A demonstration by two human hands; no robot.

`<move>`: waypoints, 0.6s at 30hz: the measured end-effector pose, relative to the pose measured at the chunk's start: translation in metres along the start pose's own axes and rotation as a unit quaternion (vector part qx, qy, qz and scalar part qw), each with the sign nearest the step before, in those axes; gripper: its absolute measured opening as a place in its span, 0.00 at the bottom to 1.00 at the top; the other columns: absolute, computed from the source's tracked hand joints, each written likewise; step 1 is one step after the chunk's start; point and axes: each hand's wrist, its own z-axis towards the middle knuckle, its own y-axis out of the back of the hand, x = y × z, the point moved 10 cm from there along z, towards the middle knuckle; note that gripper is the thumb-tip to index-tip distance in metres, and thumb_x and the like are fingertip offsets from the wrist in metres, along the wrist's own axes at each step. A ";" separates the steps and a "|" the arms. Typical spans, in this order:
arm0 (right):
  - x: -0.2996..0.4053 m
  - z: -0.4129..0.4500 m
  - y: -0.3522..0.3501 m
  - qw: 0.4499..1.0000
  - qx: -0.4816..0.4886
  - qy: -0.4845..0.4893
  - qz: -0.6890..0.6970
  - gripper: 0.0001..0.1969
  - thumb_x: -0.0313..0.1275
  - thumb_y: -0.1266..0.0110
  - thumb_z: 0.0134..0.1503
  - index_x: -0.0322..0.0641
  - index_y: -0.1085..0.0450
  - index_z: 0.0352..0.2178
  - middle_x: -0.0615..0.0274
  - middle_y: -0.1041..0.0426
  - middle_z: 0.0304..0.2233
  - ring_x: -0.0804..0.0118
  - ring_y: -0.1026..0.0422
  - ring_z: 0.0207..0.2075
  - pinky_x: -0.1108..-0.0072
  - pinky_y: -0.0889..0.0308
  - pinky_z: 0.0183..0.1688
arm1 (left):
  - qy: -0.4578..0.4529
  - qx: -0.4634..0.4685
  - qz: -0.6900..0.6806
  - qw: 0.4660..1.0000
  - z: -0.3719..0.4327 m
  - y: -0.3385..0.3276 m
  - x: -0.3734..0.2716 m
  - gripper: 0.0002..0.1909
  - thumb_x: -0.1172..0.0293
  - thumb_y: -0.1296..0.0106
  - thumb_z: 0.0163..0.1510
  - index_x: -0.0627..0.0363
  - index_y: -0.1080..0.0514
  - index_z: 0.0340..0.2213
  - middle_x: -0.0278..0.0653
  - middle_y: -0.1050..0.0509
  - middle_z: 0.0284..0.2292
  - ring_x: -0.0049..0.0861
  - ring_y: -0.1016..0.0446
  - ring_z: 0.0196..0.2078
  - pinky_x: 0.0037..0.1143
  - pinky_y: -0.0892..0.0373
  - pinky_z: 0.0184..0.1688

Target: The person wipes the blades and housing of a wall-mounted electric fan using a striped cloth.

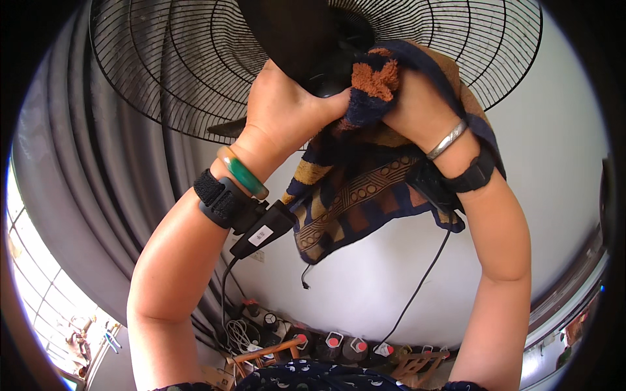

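A large black fan with a round wire grille (195,63) fills the upper part of the head view, dust on its wires. My left hand (288,100) is at a dark fan blade (288,34), its thumb reaching towards the cloth; the other fingers are hidden behind the blade. A patterned navy, brown and orange towel (362,195) is bunched at my right hand (415,107), which grips it close beside the fan's hub; the rest hangs down below. The right fingertips are covered by the towel. Both wrists carry black straps with cabled devices.
Grey curtains (161,161) hang at the left, near a bright barred window (39,264). Against the white wall below stand several dark containers with red caps (334,342), with wooden chair parts (269,351) in front. Cables run down from both wrist devices.
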 end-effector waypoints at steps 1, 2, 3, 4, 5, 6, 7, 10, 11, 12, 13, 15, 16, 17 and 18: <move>0.000 -0.003 -0.001 1.000 0.000 0.000 0.001 0.16 0.25 0.45 0.46 0.37 0.31 0.39 0.49 0.27 0.34 0.51 0.28 0.37 0.72 0.33 0.41 | -0.016 -0.004 -0.013 1.000 0.001 0.002 -0.001 0.24 0.59 0.37 0.35 0.60 0.27 0.34 0.42 0.24 0.28 0.36 0.24 0.31 0.28 0.28 0.34; -0.005 -0.007 -0.001 1.000 -0.004 -0.017 0.011 0.16 0.24 0.45 0.46 0.37 0.31 0.39 0.50 0.27 0.34 0.51 0.28 0.37 0.72 0.33 0.42 | -0.032 -0.009 -0.025 0.999 0.002 0.003 -0.003 0.23 0.60 0.37 0.35 0.60 0.27 0.33 0.43 0.24 0.28 0.36 0.24 0.31 0.28 0.28 0.34; -0.010 -0.012 0.000 0.999 -0.008 -0.035 0.021 0.15 0.24 0.46 0.46 0.37 0.31 0.39 0.50 0.27 0.34 0.51 0.28 0.37 0.73 0.33 0.42 | -0.031 -0.008 -0.024 0.999 0.001 0.002 -0.003 0.23 0.60 0.37 0.35 0.60 0.27 0.33 0.43 0.24 0.28 0.36 0.24 0.31 0.28 0.28 0.34; -0.004 -0.013 0.007 0.999 -0.037 -0.005 -0.001 0.15 0.22 0.48 0.46 0.37 0.31 0.38 0.52 0.27 0.33 0.52 0.28 0.37 0.73 0.33 0.41 | -0.026 -0.015 -0.009 1.000 -0.001 0.002 -0.003 0.23 0.61 0.37 0.35 0.60 0.27 0.33 0.43 0.24 0.28 0.37 0.24 0.31 0.28 0.28 0.34; -0.005 -0.015 0.008 0.999 -0.037 -0.005 -0.001 0.15 0.22 0.48 0.46 0.37 0.31 0.38 0.52 0.27 0.33 0.52 0.28 0.37 0.73 0.33 0.41 | -0.022 -0.021 0.006 1.000 -0.002 0.003 -0.004 0.23 0.61 0.37 0.35 0.59 0.28 0.33 0.43 0.24 0.28 0.37 0.24 0.31 0.28 0.28 0.34; -0.004 -0.020 0.007 0.999 -0.038 0.006 0.009 0.15 0.22 0.48 0.45 0.37 0.31 0.38 0.52 0.27 0.33 0.52 0.28 0.37 0.72 0.33 0.41 | -0.020 -0.020 0.006 1.000 -0.003 0.002 -0.004 0.23 0.61 0.37 0.35 0.59 0.28 0.33 0.43 0.24 0.28 0.37 0.24 0.31 0.28 0.28 0.34; -0.003 -0.025 0.008 0.999 -0.038 0.016 0.019 0.15 0.22 0.49 0.45 0.37 0.31 0.38 0.52 0.27 0.34 0.52 0.28 0.36 0.72 0.33 0.40 | -0.032 -0.019 0.021 0.999 -0.003 0.001 -0.007 0.23 0.61 0.37 0.35 0.60 0.28 0.34 0.43 0.24 0.29 0.37 0.24 0.31 0.28 0.28 0.34; -0.022 -0.034 0.010 1.000 0.012 -0.006 -0.026 0.16 0.21 0.48 0.47 0.36 0.31 0.40 0.54 0.26 0.36 0.55 0.28 0.38 0.74 0.33 0.43 | -0.030 0.000 0.028 0.999 -0.001 0.001 -0.013 0.25 0.61 0.36 0.35 0.61 0.29 0.35 0.43 0.24 0.30 0.36 0.24 0.32 0.27 0.29 0.35; -0.031 -0.037 0.006 0.996 0.054 -0.025 -0.061 0.16 0.21 0.47 0.48 0.36 0.31 0.42 0.55 0.26 0.38 0.59 0.28 0.40 0.75 0.33 0.45 | -0.015 0.017 0.016 1.000 0.001 -0.001 -0.013 0.26 0.61 0.36 0.34 0.61 0.29 0.36 0.43 0.24 0.30 0.36 0.24 0.32 0.27 0.29 0.36; -0.030 -0.037 0.018 0.999 0.022 -0.034 -0.001 0.17 0.19 0.49 0.48 0.36 0.31 0.42 0.55 0.26 0.39 0.59 0.28 0.42 0.75 0.33 0.45 | -0.014 0.016 0.018 1.000 0.001 0.001 -0.015 0.26 0.61 0.36 0.34 0.61 0.29 0.36 0.43 0.24 0.30 0.36 0.24 0.32 0.27 0.29 0.36; -0.033 -0.043 0.018 0.999 0.023 -0.033 0.001 0.17 0.19 0.49 0.48 0.36 0.31 0.42 0.55 0.26 0.39 0.59 0.28 0.42 0.75 0.33 0.45 | -0.001 0.027 0.022 0.999 0.000 0.001 -0.014 0.26 0.61 0.35 0.34 0.61 0.29 0.36 0.42 0.24 0.30 0.34 0.24 0.32 0.26 0.29 0.36; -0.056 -0.063 0.020 0.996 0.023 -0.089 -0.009 0.15 0.23 0.49 0.48 0.36 0.31 0.41 0.52 0.26 0.36 0.54 0.28 0.40 0.75 0.33 0.44 | 0.012 0.040 0.025 0.999 -0.001 -0.002 -0.012 0.26 0.61 0.35 0.34 0.62 0.29 0.35 0.42 0.24 0.30 0.33 0.25 0.32 0.26 0.29 0.36; -0.060 -0.069 0.025 0.997 0.019 -0.079 -0.005 0.15 0.23 0.51 0.50 0.36 0.31 0.42 0.52 0.26 0.38 0.54 0.28 0.40 0.75 0.33 0.45 | 0.014 0.033 0.010 0.999 -0.001 -0.002 -0.012 0.26 0.61 0.35 0.34 0.61 0.29 0.36 0.41 0.24 0.30 0.32 0.25 0.32 0.26 0.29 0.36; -0.066 -0.076 0.026 0.997 0.017 -0.080 -0.005 0.15 0.23 0.51 0.50 0.36 0.31 0.42 0.52 0.26 0.38 0.54 0.28 0.40 0.75 0.33 0.45 | 0.016 0.026 -0.004 1.000 -0.001 -0.002 -0.012 0.26 0.62 0.34 0.34 0.61 0.29 0.36 0.40 0.24 0.30 0.30 0.25 0.32 0.26 0.29 0.36; -0.076 -0.087 0.027 0.995 0.018 -0.099 -0.014 0.15 0.23 0.51 0.50 0.35 0.31 0.42 0.51 0.26 0.38 0.54 0.28 0.41 0.75 0.34 0.45 | 0.015 0.028 -0.005 0.999 0.000 -0.003 -0.012 0.26 0.62 0.34 0.34 0.61 0.29 0.36 0.40 0.24 0.30 0.30 0.25 0.32 0.26 0.29 0.36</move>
